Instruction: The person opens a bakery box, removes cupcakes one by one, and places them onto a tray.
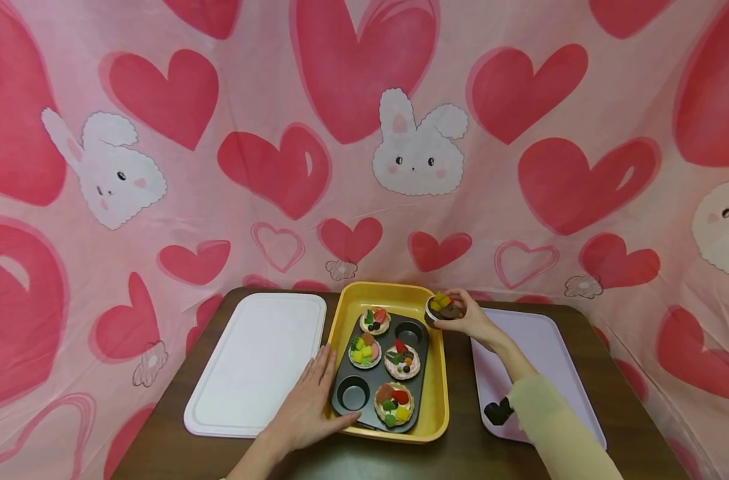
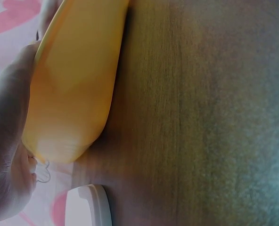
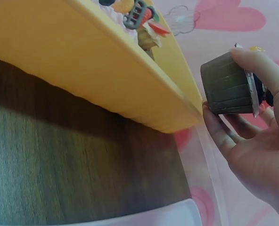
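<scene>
My right hand (image 1: 469, 319) pinches a toy cupcake (image 3: 226, 84) by its dark pleated cup, above the back right corner of the yellow tray (image 1: 439, 400). Yellow and red pieces top the cupcake's chocolate surface in the head view. Straight-fingered, my left hand (image 1: 307, 403) rests on the tray's left rim, its thumb reaching over the near-left corner. Inside the tray lies a dark muffin pan (image 1: 364, 380). Its cups hold several toy tarts, among them a strawberry-topped tart (image 1: 375, 321) and a pink cream tart (image 1: 402, 361). Two of its cups show bare dark bottoms.
A white board (image 1: 256, 363) lies left of the yellow tray. To the right is a lilac tray (image 1: 538, 373) with a black heart shape (image 1: 498, 412) near its front. All stand on a dark wooden table (image 1: 460, 427), with a heart-and-rabbit cloth (image 1: 352, 200) hanging behind.
</scene>
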### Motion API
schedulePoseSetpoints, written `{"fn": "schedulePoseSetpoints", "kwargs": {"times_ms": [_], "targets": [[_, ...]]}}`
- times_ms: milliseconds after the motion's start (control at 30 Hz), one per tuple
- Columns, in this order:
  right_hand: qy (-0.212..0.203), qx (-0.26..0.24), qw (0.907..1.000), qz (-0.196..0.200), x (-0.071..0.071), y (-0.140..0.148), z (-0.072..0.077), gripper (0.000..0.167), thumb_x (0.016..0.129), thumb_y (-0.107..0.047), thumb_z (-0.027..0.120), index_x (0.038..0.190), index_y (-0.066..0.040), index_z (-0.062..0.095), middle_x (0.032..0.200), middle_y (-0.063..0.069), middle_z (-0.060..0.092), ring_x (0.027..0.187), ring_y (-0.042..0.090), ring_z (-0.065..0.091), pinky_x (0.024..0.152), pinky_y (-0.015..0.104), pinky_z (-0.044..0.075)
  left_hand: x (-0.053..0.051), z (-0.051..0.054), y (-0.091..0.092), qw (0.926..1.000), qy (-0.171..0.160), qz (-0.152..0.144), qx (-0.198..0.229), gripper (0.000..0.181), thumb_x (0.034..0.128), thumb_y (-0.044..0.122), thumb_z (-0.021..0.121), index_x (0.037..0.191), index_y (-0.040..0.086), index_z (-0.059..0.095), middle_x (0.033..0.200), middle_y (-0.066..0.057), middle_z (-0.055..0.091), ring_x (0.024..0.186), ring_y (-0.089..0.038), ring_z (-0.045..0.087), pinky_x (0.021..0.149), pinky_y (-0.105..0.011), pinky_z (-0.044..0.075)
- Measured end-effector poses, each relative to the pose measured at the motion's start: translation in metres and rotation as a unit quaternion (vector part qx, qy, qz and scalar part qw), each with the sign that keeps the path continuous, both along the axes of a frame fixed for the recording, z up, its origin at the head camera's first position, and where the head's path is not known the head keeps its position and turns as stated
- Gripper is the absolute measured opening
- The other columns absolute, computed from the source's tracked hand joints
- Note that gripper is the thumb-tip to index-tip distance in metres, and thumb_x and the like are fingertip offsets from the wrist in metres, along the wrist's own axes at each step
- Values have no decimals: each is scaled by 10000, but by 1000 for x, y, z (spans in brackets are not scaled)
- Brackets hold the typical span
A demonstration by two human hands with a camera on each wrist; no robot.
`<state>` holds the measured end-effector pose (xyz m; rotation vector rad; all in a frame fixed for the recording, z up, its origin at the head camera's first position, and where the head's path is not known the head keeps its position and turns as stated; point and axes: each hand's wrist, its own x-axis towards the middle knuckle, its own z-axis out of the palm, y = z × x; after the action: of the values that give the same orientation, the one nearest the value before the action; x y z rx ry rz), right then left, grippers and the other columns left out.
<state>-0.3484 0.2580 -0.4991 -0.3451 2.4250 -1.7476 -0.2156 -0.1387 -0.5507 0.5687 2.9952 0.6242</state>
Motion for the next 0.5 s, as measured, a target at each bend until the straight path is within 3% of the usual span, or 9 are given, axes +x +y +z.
{"fn": "schedulePoseSetpoints", "kwargs": {"times_ms": [133, 367, 500], "targets": [[-97, -250, 9996, -77, 2, 10, -2, 727, 946, -36, 832, 1521, 25, 392, 1418, 233, 640, 1144, 103, 629, 996, 185, 528, 0, 0, 0, 10000, -40, 11, 0, 1303, 858, 885, 647, 1771, 89, 164, 1874, -134, 84, 1736, -338, 177, 1393, -544, 232], [-211, -533, 9979, -285, 9, 30, -8, 652, 943, -29, 831, 1460, -69, 436, 1216, -110, 644, 1105, 35, 613, 955, 178, 518, 0, 2, 0, 9999, -148, -7, 73, 1299, 858, 883, 644, 1771, 93, 165, 1875, -132, 73, 1734, -353, 178, 1393, -559, 234], [-204, -674, 9971, -287, 14, 39, -13, 585, 959, -21, 813, 1455, -106, 515, 1135, -143, 664, 1054, 47, 634, 916, 186, 550, -1, 3, 0, 9998, -170, -10, 77, 1286, 865, 870, 652, 1772, 100, 167, 1876, -131, 64, 1733, -356, 178, 1393, -562, 239]]}}
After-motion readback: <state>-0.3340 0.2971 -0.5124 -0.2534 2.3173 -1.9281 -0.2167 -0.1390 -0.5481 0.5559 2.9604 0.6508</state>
